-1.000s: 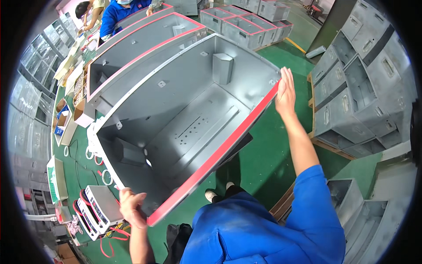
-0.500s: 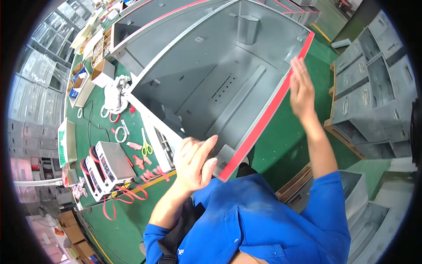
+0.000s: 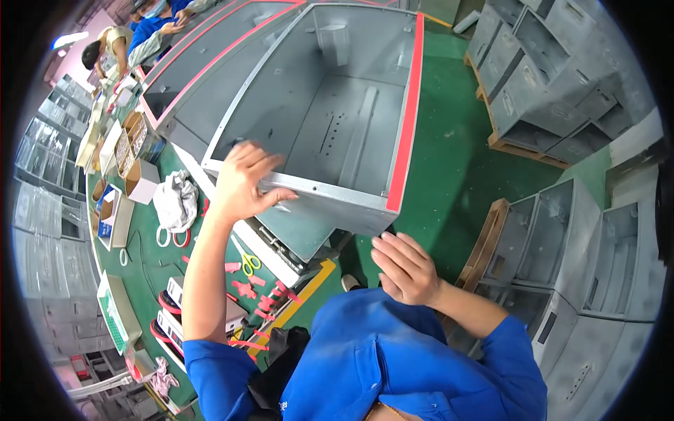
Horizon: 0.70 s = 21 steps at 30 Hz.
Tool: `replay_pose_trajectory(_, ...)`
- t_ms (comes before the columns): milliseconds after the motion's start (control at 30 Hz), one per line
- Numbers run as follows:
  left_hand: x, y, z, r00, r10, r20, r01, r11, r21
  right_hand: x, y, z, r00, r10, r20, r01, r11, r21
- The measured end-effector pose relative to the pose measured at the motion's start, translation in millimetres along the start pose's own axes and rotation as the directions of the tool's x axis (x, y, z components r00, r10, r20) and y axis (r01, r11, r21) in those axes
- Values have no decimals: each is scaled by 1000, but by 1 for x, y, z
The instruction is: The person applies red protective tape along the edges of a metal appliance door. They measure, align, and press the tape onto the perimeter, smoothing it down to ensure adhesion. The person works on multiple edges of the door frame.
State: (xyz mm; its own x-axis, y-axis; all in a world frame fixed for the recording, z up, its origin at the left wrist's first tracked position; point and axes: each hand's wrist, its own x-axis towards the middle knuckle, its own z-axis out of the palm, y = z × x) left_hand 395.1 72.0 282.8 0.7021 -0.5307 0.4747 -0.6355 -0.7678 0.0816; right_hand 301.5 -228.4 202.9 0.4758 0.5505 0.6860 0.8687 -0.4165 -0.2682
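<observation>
A grey open-topped metal box [image 3: 354, 188] stands at the middle, a red strip [image 3: 405, 123] running along its right rim. My left hand [image 3: 242, 179] is at the near rim, towards the left corner. Its bent fingers pass over the inner side while the thumb lies along the outer face, gripping the edge. Just off the box's near right corner is my right hand [image 3: 407, 270], fingers stretched out and holding nothing. Slots and small holes show in the box's floor.
Left on the green bench are yellow-handled scissors [image 3: 249, 263], red strip pieces [image 3: 243, 289], a white cloth [image 3: 175, 201] and small cartons [image 3: 142, 181]. Another red-edged box [image 3: 203, 105] adjoins mine. Grey cabinets on pallets [image 3: 540, 91] stand right. Two people work at the far left.
My right hand has left the red-striped rim and come down near the near corner. My left hand has moved onto the near rim. The view has shifted and the box appears turned.
</observation>
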Motion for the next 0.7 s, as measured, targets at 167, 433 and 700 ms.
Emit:
replay_pose_trajectory(167, -13, 5, 11, 998, -62, -19, 60, 997, -56, 41, 5, -17, 951, 183, -250, -211, 973, -90)
replay_pose_trajectory(433, -13, 10, 10, 994, -93, -63, 88, 994, -71, 45, 11, -7, 984, 41, -175, -89, 957, -275)
replay_pose_trajectory(700, -12, 11, 10, 992, -67, -108, 60, 996, -67, 39, 19, -15, 964, 131, -230, -127, 991, 32)
